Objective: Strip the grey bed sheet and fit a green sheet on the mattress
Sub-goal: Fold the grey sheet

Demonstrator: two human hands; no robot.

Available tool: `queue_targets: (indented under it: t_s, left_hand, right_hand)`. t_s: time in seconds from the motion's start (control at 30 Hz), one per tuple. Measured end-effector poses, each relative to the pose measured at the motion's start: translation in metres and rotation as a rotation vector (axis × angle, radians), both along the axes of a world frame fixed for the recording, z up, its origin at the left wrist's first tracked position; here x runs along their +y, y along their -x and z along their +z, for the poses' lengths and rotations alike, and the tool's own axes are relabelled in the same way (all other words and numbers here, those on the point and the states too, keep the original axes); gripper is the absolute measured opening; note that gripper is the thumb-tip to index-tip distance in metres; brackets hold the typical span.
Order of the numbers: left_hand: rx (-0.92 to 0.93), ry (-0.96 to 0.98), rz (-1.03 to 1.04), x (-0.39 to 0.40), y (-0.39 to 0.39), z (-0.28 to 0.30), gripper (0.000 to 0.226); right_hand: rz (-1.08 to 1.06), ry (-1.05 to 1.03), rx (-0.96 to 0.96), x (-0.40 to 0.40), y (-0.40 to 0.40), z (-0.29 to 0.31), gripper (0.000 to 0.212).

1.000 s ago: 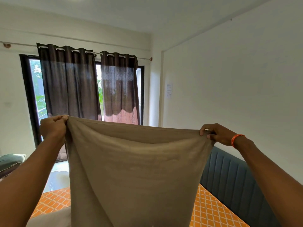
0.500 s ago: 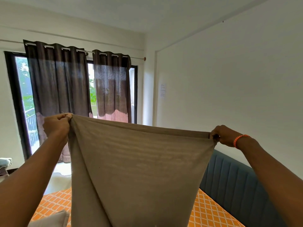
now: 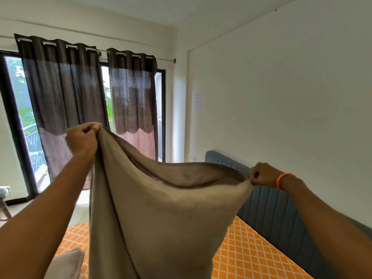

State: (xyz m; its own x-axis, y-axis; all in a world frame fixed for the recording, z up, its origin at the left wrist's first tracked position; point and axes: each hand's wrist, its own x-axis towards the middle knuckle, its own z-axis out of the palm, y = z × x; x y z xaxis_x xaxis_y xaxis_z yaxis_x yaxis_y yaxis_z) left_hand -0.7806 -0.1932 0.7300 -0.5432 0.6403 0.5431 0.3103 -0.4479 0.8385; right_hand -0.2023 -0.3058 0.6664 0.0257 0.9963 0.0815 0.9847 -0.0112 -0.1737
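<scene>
A grey-beige sheet (image 3: 161, 218) hangs in the air in front of me, folded double, its top edge sagging between my hands. My left hand (image 3: 82, 138) grips one upper corner, raised high at the left. My right hand (image 3: 263, 175), with an orange band at the wrist, pinches the other corner, lower at the right. Below the sheet lies the bare mattress (image 3: 247, 252), orange with a white diamond pattern. No green sheet is in view.
A blue padded headboard (image 3: 269, 210) runs along the right wall. Dark curtains (image 3: 84, 93) hang over a glass door at the back. A grey pillow (image 3: 66, 264) lies at the bottom left on the mattress. A chair edge (image 3: 4, 196) shows at far left.
The taut top edge of the sheet has gone slack and sags. My right hand has dropped lower and my left hand has moved inward, bringing the corners closer.
</scene>
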Motion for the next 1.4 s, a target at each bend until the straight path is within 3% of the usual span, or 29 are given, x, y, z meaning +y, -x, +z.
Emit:
queue_targets:
  t_s: [0.07,0.17,0.3,0.43,0.6,0.7,0.8,0.9,1.03,1.17,1.27,1.4]
  left_hand:
    - [0.031,-0.031,-0.054,0.002,-0.012,-0.006,0.028]
    - [0.048,-0.076,-0.107,-0.005,-0.034,-0.01,0.018]
    - [0.012,-0.076,-0.141,-0.003,-0.043,-0.023,0.016]
    - [0.027,-0.038,-0.188,-0.008,-0.047,-0.038,0.018]
    - [0.01,0.004,-0.22,-0.016,-0.043,-0.069,0.017]
    - [-0.007,0.054,-0.228,-0.02,-0.033,-0.1,0.015]
    - [0.024,0.131,-0.265,-0.027,-0.019,-0.138,0.015]
    - [0.039,0.194,-0.304,-0.034,-0.005,-0.182,0.02]
    - [0.032,0.283,-0.32,-0.044,0.006,-0.233,0.016]
    - [0.032,0.361,-0.311,-0.049,0.01,-0.271,0.015]
    - [0.035,0.399,-0.279,-0.051,0.012,-0.294,0.016]
    - [0.033,0.419,-0.236,-0.047,0.011,-0.311,0.015]
  right_hand:
    - [0.04,0.112,0.049,0.009,0.016,-0.038,0.026]
    - [0.135,0.147,0.199,0.001,0.062,-0.082,0.009]
    - [0.227,0.016,0.393,-0.008,0.107,-0.135,0.048]
    - [0.36,-0.068,0.396,-0.007,0.138,-0.172,0.018]
    - [0.433,-0.066,0.565,-0.021,0.189,-0.191,0.014]
    - [0.452,0.101,0.535,-0.032,0.207,-0.224,0.012]
    - [0.42,0.355,0.325,-0.044,0.214,-0.268,0.021]
    - [0.434,0.582,0.27,-0.051,0.218,-0.313,0.019]
    - [0.292,0.719,0.211,-0.055,0.209,-0.369,0.032]
    - [0.186,0.816,0.106,-0.064,0.2,-0.417,0.017]
    - [0.094,0.855,0.096,-0.071,0.205,-0.429,0.041]
    - [0.035,0.877,0.283,-0.059,0.215,-0.441,0.07]
